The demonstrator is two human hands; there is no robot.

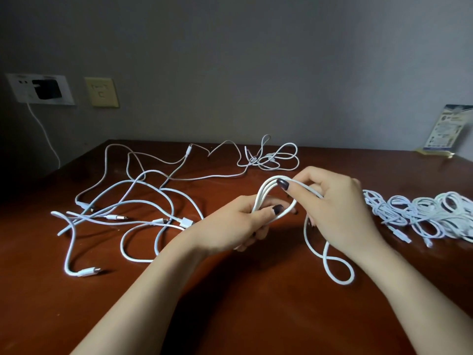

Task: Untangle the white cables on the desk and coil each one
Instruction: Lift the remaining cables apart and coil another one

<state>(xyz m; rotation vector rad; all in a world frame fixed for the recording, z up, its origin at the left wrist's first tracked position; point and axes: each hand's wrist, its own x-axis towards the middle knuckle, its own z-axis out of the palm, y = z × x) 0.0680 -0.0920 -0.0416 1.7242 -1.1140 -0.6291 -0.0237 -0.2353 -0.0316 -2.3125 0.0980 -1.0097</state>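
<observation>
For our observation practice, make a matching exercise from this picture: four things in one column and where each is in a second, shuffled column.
Things:
1 half-wound cable
2 loose tangle
3 coiled cables
4 black charger

Places:
A in the wall socket
B on the desk, right side
C held in the left hand and right hand
D on the desk, left side

Pairs: 1-C, 2-D, 3-B, 4-A

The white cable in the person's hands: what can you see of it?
The held cable is white, smooth and round, seemingly plastic-sheathed. Several turns are gathered into a narrow coil above the desk. The left hand grips its lower end; the right hand pinches the top. Its free tail drops and loops on the desk.
</observation>
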